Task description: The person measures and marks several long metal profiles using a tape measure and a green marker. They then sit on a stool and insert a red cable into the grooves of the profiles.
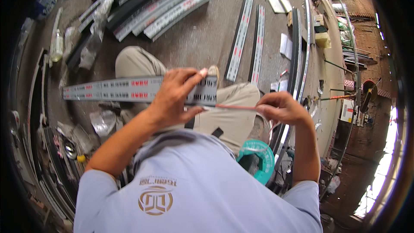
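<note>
Across my lap lies a long grey profile (116,88) wrapped in film with red and black print. My left hand (173,92) is wrapped over it close to its right end, thumb along the near edge. A thin reddish strip (237,107) stretches from that end to my right hand (282,108), which pinches it between thumb and fingers. From below the right hand a pale length of strip hangs toward a green ring-shaped spool (268,157) beside my right thigh. Whether the strip sits in a groove of the profile cannot be made out.
Several film-covered profiles (172,11) are piled on the floor ahead. Two more profiles (240,34) lie apart to their right, near white pieces (278,1). Crumpled clear plastic (102,122) and a clear bottle (56,45) are at left. Long dark bars (296,56) run along the right.
</note>
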Available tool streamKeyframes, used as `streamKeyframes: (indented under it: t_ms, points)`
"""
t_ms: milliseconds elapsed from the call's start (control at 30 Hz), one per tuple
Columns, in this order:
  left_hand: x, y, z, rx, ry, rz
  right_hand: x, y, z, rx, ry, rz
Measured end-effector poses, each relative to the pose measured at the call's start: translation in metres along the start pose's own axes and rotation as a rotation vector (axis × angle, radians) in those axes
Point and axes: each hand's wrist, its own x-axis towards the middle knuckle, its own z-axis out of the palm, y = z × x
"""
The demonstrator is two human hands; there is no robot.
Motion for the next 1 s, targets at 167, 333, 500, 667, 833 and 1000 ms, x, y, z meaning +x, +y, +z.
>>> streamKeyframes:
  t_ms: [167,333,500,667,833,1000]
  points:
    - [-0.002,0.0,0.004,0.057,-0.01,-0.015,0.021,0.002,0.025,0.107,-0.03,-0.233]
    - [0.0,0.001,0.003,0.076,0.003,0.005,0.045,-0.002,0.06,0.116,-0.043,-0.231]
    - [-0.005,-0.001,0.009,0.079,0.033,0.0,0.009,0.016,0.024,0.05,0.048,-0.17]
    - [-0.003,-0.004,0.008,0.05,0.032,0.008,-0.013,0.018,0.01,0.104,0.039,-0.113]
    - [-0.002,0.001,0.006,0.054,0.02,0.001,0.031,-0.006,0.05,0.058,-0.047,-0.182]
    - [-0.006,-0.002,0.008,0.068,0.033,-0.016,0.037,0.0,0.055,0.09,-0.053,-0.296]
